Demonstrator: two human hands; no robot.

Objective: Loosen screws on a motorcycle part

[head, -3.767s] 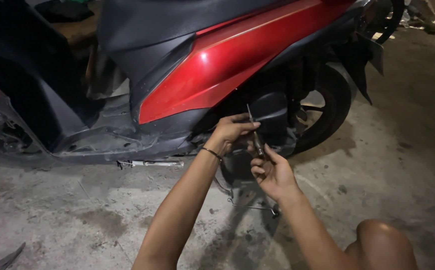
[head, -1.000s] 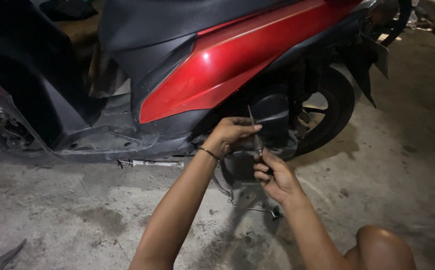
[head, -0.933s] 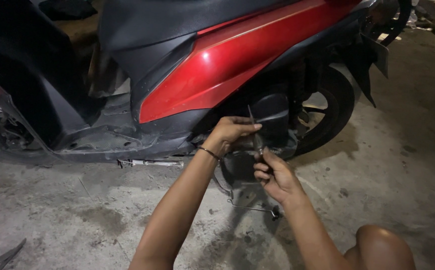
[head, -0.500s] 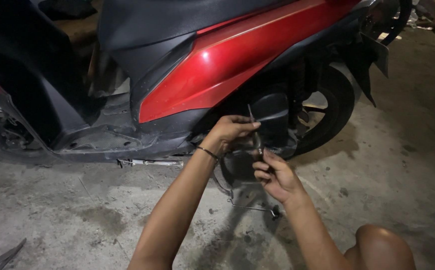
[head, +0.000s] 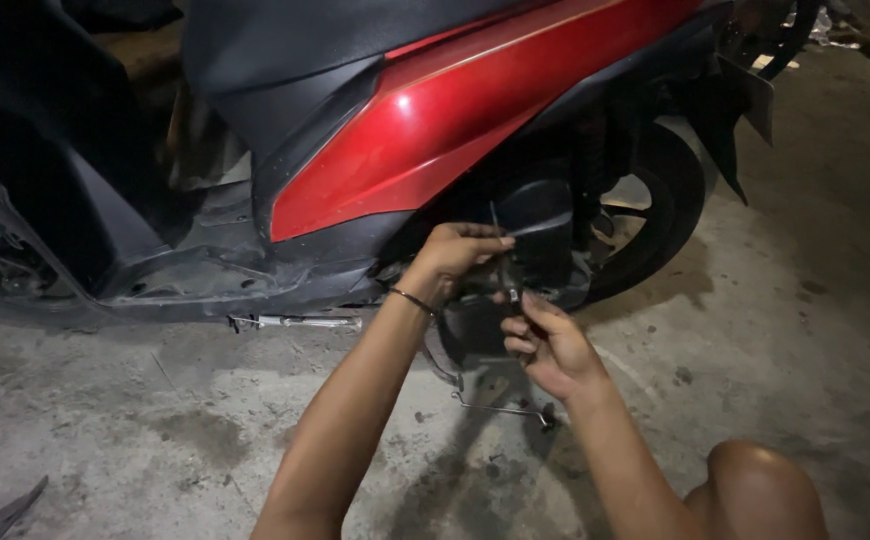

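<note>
Scooter [head: 475, 110], red and black, fills the upper half of the frame, standing on the grey concrete floor [head: 805, 330] with its rear wheel [head: 660, 215] at the upper right. My left hand [head: 455, 260] reaches in from the lower middle to the dark engine area just below the red side panel [head: 475, 130], near the centre of the frame. Its fingers are curled over something there, and a thin metal rod-like tool [head: 500, 245] rises from between my two hands; I cannot tell for sure which hand truly grips it. A thin bracelet [head: 413, 299] sits on my left wrist. My right hand [head: 545, 345] is just below and to the right of the left one, fingers folded narrow around the lower part of that slim tool, thumb side up, close against the black engine cover [head: 540, 235]. The two hands are nearly touching. Beneath them a bent wire piece [head: 500, 405] lies on the floor, and a slim metal bar [head: 295, 321] lies under the scooter's footboard, left of centre. My bare knee [head: 755, 490] shows at the lower right. A dark curved strip [head: 0, 515] lies at the lower left corner.
</note>
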